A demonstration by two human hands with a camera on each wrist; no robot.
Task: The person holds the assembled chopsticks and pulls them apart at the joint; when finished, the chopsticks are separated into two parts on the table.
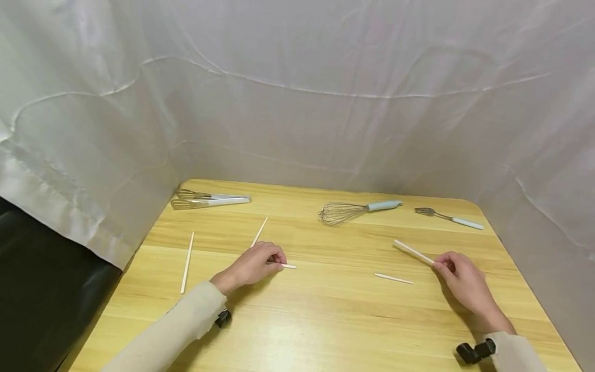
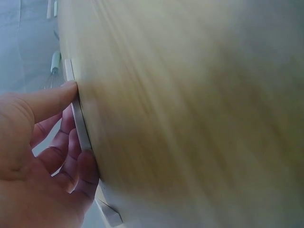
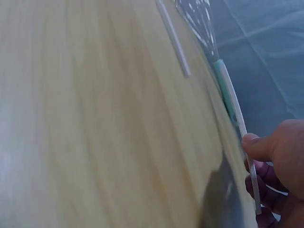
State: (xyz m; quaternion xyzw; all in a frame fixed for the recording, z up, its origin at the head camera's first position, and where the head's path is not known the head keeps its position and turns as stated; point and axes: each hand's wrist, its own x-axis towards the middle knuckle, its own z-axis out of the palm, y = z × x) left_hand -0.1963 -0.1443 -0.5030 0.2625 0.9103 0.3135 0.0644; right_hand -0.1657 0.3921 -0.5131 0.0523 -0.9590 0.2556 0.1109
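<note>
My left hand (image 1: 253,262) pinches a slim white chopstick (image 1: 289,266) low at the table; one end shows past the fingertips. In the left wrist view, thumb and fingers lie along this chopstick (image 2: 81,121). Just beyond that hand a second chopstick (image 1: 259,231) lies on the wood, its near end hidden. My right hand (image 1: 465,284) holds another chopstick (image 1: 413,252) between thumb and fingers, pointing toward the far left. The right wrist view shows this held chopstick (image 3: 236,102) running past the thumb. Another chopstick (image 1: 393,279) lies left of the right hand.
A chopstick (image 1: 187,263) lies at the table's left. Along the back are slotted tongs (image 1: 228,200), a whisk (image 1: 346,212) with a pale blue handle, and a fork (image 1: 448,218). Grey curtain (image 1: 297,134) surrounds the wooden table (image 1: 316,330) at the back and sides.
</note>
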